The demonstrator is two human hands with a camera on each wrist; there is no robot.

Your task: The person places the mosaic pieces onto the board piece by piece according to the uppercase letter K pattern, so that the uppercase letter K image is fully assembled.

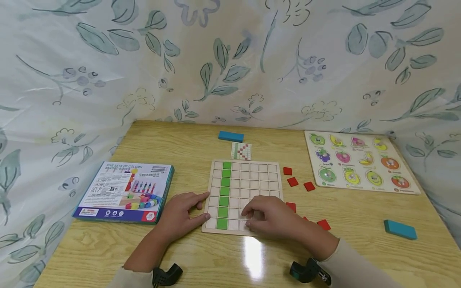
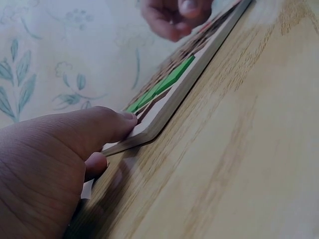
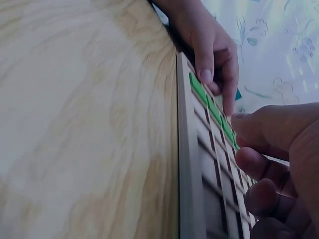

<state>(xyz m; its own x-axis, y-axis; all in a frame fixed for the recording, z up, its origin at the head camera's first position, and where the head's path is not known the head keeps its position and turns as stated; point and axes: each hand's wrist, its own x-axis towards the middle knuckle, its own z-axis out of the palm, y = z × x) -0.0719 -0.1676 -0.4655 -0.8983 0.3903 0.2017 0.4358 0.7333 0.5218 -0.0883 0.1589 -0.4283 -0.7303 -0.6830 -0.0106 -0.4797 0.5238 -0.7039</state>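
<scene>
Left hand (image 1: 180,216) presses flat fingers on the grid board's (image 1: 268,176) nine-o'clock edge, steadying it; right hand (image 1: 273,218), fingers curled, works its bottom row.

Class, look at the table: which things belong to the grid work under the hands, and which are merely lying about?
In use: grid board, green tiles, red tiles, pattern card, left hand steadying the board's edge, right hand over the bottom row.

Lying about: bead box, fruit puzzle, two blue blocks.
</scene>
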